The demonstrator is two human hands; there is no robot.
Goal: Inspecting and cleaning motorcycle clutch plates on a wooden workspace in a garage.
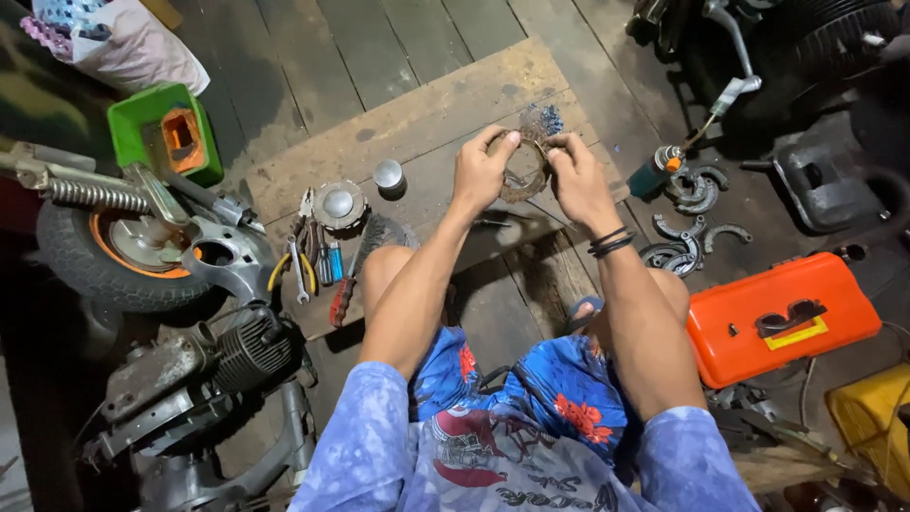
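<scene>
I sit on a wooden floor with both arms stretched out in front of me. My left hand [482, 171] and my right hand [574, 175] together grip a round, rusty brown ring-shaped part [524, 176], one hand on each side of it. The ring is held upright above a wooden board [417, 123]. A dark band circles my right wrist. Part of the ring is hidden behind my fingers.
On the board lie a round metal cover [337, 204], a small metal cap [388, 173], pliers, wrenches and a wire brush [358, 265]. A small motorbike engine and wheel [123, 251] stand left. Curved brake shoes [692, 242] and an orange toolbox [782, 318] lie right.
</scene>
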